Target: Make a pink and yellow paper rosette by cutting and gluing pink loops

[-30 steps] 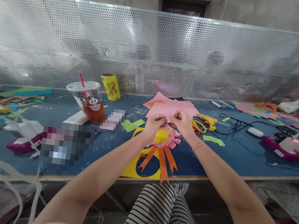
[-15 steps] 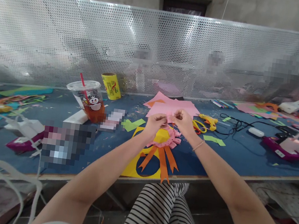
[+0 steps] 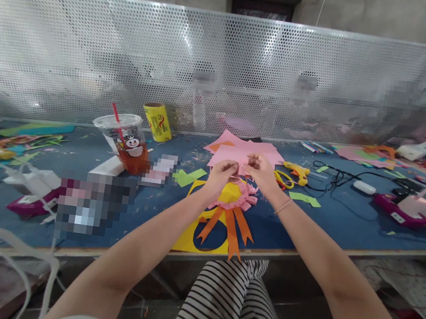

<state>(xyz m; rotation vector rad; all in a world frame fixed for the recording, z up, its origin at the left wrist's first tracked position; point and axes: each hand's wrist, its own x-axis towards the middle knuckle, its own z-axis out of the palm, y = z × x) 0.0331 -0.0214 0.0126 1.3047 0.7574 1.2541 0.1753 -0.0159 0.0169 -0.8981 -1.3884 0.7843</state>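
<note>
Between my two hands is a small piece of pink paper, pinched at either side. The fingers of my left hand are closed on its left edge, and those of my right hand on its right. Just below lies a paper rosette with a yellow middle, a pleated pink rim and orange ribbon tails. My left hand partly covers it. Under the rosette is a yellow sheet with a round hole cut out. Larger pink sheets lie behind my hands.
Yellow-handled scissors and a yellow glue gun lie right of my hands. A drink cup with a red straw stands left, near a yellow roll. Green paper scraps are scattered about. A perforated metal screen closes the back.
My right fingers have shifted slightly on the pink paper, and a little more of it shows between my hands. The rosette stays in place; the whole view has moved very slightly.
</note>
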